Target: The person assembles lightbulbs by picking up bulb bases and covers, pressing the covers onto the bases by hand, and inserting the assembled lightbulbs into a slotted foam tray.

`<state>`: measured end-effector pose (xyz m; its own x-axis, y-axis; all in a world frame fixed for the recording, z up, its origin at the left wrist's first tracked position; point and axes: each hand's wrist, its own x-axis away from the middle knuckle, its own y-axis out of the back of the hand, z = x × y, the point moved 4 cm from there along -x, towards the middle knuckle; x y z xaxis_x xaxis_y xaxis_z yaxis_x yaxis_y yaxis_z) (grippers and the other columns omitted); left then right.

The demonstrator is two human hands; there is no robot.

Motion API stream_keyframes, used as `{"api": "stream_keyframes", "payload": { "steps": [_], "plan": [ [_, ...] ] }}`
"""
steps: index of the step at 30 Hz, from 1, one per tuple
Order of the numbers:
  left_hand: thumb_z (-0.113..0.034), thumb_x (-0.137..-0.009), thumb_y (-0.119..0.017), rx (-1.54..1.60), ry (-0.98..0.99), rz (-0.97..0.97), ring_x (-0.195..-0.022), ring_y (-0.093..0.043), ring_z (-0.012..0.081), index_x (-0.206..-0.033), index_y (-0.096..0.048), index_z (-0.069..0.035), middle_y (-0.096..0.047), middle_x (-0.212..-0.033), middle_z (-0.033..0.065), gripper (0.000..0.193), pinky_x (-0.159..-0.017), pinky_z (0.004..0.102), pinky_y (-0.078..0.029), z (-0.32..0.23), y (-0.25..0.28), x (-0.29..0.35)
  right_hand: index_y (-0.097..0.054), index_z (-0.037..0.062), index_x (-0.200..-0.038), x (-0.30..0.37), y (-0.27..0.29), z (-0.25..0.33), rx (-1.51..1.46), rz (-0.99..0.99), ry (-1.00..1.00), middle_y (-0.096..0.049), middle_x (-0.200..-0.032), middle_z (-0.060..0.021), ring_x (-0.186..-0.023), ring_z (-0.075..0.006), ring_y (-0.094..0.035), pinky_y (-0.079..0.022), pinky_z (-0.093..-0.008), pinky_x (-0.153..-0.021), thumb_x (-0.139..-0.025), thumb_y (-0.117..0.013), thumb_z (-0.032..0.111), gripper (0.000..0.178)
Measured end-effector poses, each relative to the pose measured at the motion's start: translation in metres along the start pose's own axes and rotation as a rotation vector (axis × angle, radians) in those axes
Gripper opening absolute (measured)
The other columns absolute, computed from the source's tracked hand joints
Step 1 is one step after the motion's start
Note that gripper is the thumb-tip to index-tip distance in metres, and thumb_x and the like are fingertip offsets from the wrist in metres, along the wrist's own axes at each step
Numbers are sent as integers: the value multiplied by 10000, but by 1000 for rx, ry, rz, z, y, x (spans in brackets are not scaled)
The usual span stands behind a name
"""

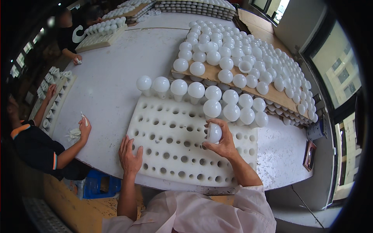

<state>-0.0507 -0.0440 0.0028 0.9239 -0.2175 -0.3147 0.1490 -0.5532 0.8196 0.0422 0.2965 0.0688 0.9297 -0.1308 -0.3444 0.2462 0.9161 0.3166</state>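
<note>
Right hand (222, 140) gripping a round white frosted bulb dome (214, 133) just above a white perforated foam tray (171, 145); left hand (129, 155) flat on the tray's near-left edge; filled bulb rows (217, 99) stand beyond the grip.

The person wears a loose, pale pink-white shirt of thin woven cloth. It shows below the foam tray (171, 128), bunched in soft folds across the chest and shoulders. Its sleeves are short or pushed up: on the right, the cloth ends in a wide, creased cuff well short of the tray, and on the left it ends lower still, near the picture's bottom edge. Beyond the cloth both forearms are bare. The left hand (130, 157) and right hand (221, 141) wear no gloves, and no rings, watch or bands show on either wrist.
</note>
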Motion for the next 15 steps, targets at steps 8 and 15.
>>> {"api": "stream_keyframes", "payload": {
  "steps": [8, 15],
  "plan": [
    [-243, -795, -705, 52, -10, -22, -1292, -420, 381, -1173, -580, 6, -493, -1357, 227, 470, -1054, 469, -331, -4, -4, 4, -413, 88, -1300, 15, -23, -20, 24, 147, -72, -493, -1250, -103, -1088, -203, -552, -493, -344, -908, -653, -803, 16, 759],
    [-253, -797, -706, 29, -38, -61, -1280, -437, 375, -1149, -596, 4, -517, -1328, 232, 450, -1044, 452, -346, -3, 1, 3, -349, 97, -1343, 12, -29, -28, -231, 51, -262, -458, -1273, -102, -1107, -190, -534, -554, -305, -846, -654, -775, -45, 823]
  ]
}}
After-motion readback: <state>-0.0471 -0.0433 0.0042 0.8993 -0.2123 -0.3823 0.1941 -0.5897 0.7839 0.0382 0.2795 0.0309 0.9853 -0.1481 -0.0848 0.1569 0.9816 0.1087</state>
